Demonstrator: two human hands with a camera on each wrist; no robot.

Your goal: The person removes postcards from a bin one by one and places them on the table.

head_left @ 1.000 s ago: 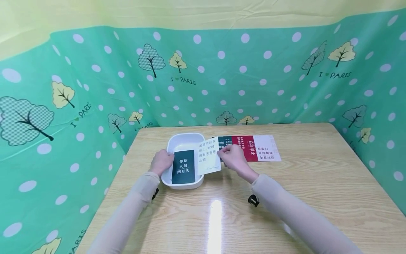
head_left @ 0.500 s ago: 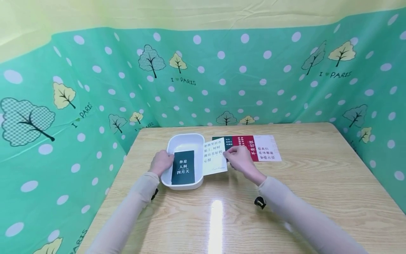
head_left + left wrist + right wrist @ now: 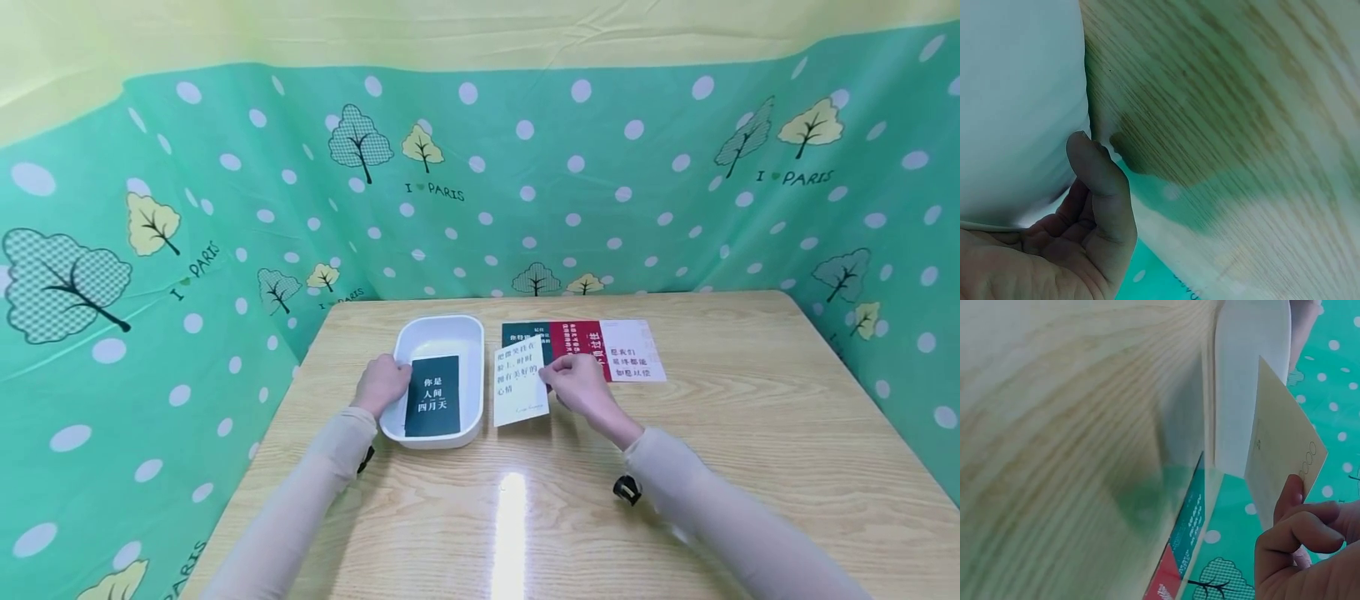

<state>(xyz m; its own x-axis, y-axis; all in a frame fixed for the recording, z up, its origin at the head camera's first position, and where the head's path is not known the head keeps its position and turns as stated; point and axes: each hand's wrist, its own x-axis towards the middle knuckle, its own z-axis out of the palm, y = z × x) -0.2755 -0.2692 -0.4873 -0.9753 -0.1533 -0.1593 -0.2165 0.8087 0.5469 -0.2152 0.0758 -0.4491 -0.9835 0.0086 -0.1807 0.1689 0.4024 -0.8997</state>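
My left hand grips the left rim of a white plastic basin. In the left wrist view, its thumb lies along the outer wall of the basin. A dark green card with white lettering lies inside the basin. Between thumb and fingers, my right hand pinches the right edge of a white card printed with dark characters. That card stands tilted just right of the basin, raised over the table. The right wrist view shows the back of the white card, plain but for small circles.
Behind the held card, a row of cards lies flat near the table's back: a dark green card, a red card and a white card. A polka-dot curtain walls the back and sides of the wooden table.
My right hand has carried the white card to the right, from over the basin's right rim to a spot beside it. The left hand and the basin stay in place.
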